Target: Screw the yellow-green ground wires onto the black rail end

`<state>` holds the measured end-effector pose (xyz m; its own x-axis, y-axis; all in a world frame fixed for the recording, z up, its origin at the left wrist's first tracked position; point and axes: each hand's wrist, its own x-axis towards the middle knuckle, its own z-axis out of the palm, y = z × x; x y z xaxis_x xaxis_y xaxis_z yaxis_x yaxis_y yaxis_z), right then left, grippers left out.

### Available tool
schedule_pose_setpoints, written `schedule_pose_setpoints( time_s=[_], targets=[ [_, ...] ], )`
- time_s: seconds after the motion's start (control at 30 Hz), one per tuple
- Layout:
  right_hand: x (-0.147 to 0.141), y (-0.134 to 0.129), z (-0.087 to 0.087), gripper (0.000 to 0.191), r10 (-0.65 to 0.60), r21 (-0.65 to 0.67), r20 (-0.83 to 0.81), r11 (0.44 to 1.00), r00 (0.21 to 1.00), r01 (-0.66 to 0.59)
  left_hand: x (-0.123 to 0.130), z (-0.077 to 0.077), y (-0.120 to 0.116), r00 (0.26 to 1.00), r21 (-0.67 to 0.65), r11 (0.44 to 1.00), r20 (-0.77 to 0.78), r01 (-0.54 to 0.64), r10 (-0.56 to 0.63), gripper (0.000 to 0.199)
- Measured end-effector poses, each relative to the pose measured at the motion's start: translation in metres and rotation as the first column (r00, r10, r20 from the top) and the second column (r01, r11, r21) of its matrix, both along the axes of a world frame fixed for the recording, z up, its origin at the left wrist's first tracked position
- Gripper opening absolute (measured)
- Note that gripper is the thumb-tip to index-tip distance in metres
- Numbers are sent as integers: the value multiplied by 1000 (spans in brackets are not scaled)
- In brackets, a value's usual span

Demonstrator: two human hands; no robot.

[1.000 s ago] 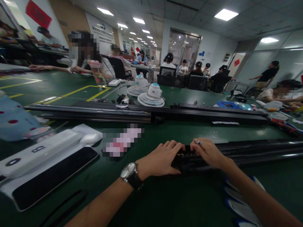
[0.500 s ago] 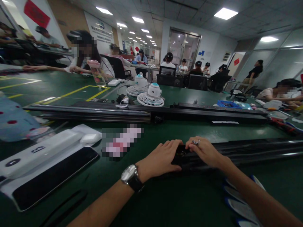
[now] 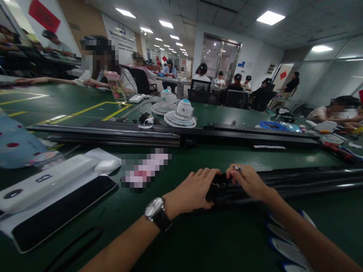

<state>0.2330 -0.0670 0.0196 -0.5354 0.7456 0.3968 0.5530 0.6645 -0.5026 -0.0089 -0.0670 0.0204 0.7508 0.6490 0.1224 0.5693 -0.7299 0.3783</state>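
The person's left hand [image 3: 193, 190] closes around a dark piece [image 3: 217, 194] at the left end of a long black bar [image 3: 312, 183], with the four fingers laid over the top and the thumb along the near side; its grip clasps the piece between them. The dark piece lies over the counter [image 3: 193, 238], right of centre in the view, between the two hands, and a small yellowish mark shows on it.

The right hand [image 3: 246, 179] bends its fingers down at the top of the same piece, just beside the left fingertips. With dark material under curled fingers, I cannot tell whether this grip pinches an edge or merely presses there. From this hand the black bar runs off to the right.

A watch [image 3: 155, 209] with a dark strap circles the left wrist, and a ring [image 3: 237, 168] sits on a right finger. Below the right forearm lies a blue-edged white item [image 3: 285, 247], partly covered by the arm in this view.

On the left, a phone [image 3: 65, 211] with a dark screen lies near a long white device [image 3: 51, 183]. Farther back, two white fans [image 3: 183, 113] stand beyond more black bars [image 3: 121, 139].
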Motion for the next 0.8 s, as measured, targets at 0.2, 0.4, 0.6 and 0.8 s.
schedule_pose_setpoints(
  time_s=[0.2,0.4,0.6,0.8],
  targets=[
    [-2,0,0,35,45,-1,65,999,997,-45,2,2,0,1000,7,1000,-27,-4,4,87],
    [-2,0,1,37,26,6,20,1000,999,-26,0,5,-1,998,27,1000,-56,10,-8,82],
    [-2,3,-1,42,5,-17,24,1000,1000,-4,-3,8,0,999,-9,999,-37,36,-36,79],
    [-5,2,0,37,48,-64,7,997,999,-47,-10,15,-1,998,-113,992,23,55,-53,84]
  ],
)
